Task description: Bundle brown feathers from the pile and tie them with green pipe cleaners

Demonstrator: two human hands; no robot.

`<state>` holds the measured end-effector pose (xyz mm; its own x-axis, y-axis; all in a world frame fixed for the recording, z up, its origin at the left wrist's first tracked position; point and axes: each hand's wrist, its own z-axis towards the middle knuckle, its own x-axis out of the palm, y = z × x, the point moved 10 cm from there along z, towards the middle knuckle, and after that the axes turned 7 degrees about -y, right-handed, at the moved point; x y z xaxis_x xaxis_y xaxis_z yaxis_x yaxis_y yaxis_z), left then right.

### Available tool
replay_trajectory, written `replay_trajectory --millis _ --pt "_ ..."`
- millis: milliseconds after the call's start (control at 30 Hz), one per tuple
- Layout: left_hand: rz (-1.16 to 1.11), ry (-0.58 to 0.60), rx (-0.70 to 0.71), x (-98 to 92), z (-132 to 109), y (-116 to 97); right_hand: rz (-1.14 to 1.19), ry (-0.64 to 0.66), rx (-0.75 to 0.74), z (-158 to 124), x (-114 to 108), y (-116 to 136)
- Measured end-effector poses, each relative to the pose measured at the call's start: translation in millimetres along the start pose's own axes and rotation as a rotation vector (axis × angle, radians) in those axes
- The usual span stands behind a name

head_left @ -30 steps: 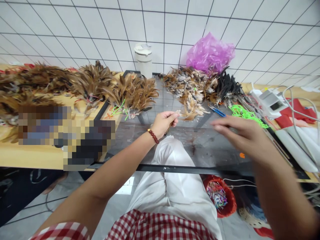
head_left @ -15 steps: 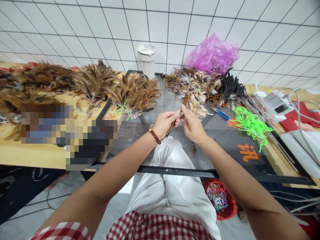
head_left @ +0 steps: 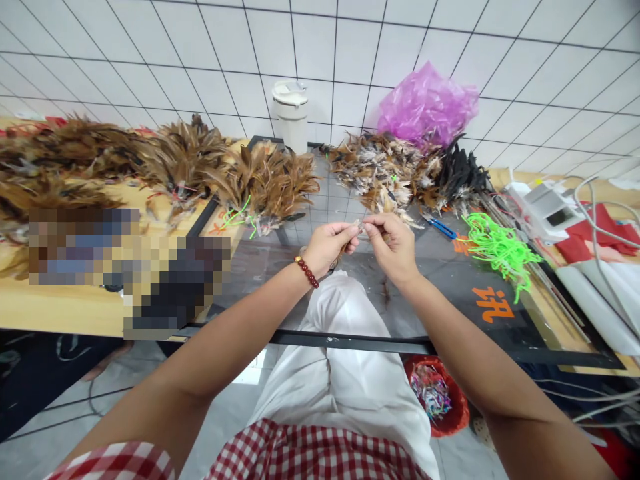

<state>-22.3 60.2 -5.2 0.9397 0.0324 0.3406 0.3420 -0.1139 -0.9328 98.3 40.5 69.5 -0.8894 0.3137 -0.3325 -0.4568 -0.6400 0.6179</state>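
My left hand (head_left: 327, 245) is closed around a small bunch of brown feathers (head_left: 338, 259); their pale quill ends poke out at the thumb and the brown tips hang below the palm. Close beside it, my right hand (head_left: 393, 248) pinches thumb and forefinger together at those quill ends. Whatever lies in that pinch is too small to make out. Beyond the hands lie a heap of brown feathers (head_left: 277, 180) on the left and a mixed brown and white heap (head_left: 383, 170) on the right. A loose dark feather (head_left: 385, 292) rests below my right hand.
Bright green ties (head_left: 500, 250) and blue thread snips (head_left: 443, 229) lie to the right. Behind stand a white lidded cup (head_left: 292, 120) and a pink plastic bag (head_left: 427, 107). Black feathers (head_left: 463, 175) adjoin it. A red bin (head_left: 460, 417) sits beneath the table.
My right hand has turned and its fingers have curled into a pinch at the quill ends. My left hand keeps its hold on the feathers. The view has shifted slightly.
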Motion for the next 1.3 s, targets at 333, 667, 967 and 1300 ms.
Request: replay_trajectory --millis 333,667,967,1300 --pt "-0.004 0.032 -0.008 1.8 -2 -1 -0.073 0.062 -0.059 6 4 -8" --pt "-0.114 -0.214 0.045 -22.9 5 -4 -0.545 0.330 -0.049 -7 33 -50" --pt "-0.097 -0.178 0.061 -18.2 4 -5 -0.010 0.076 0.177 4 11 -34" --pt "-0.095 -0.126 0.062 -11.2 2 -6 0.447 0.191 0.521 -17 46 -37"
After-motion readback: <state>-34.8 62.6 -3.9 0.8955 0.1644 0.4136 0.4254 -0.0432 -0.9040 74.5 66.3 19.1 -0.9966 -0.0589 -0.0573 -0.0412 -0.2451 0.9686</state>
